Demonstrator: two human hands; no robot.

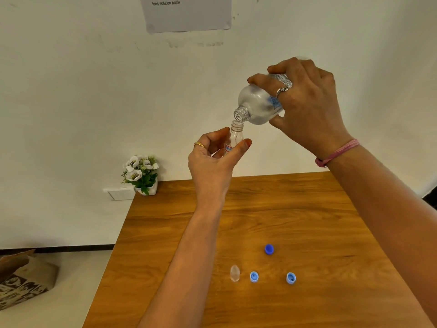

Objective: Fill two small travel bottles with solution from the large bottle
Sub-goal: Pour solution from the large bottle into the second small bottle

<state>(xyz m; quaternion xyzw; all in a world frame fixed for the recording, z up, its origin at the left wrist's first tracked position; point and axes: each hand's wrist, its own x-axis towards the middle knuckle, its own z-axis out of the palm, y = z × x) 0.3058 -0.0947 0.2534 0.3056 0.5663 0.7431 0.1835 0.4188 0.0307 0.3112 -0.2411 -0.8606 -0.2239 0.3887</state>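
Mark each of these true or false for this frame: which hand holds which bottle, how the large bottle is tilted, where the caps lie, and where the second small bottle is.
1. The right hand grips the large bottle. True.
2. The large bottle is held upright. False: it is tipped, its open neck down over the small bottle.
3. The left hand pinches the small bottle above the table. True.
4. The dark blue cap is screwed on the large bottle. False: it lies on the table.
5. The second small bottle is on the table beside two light blue caps. True.
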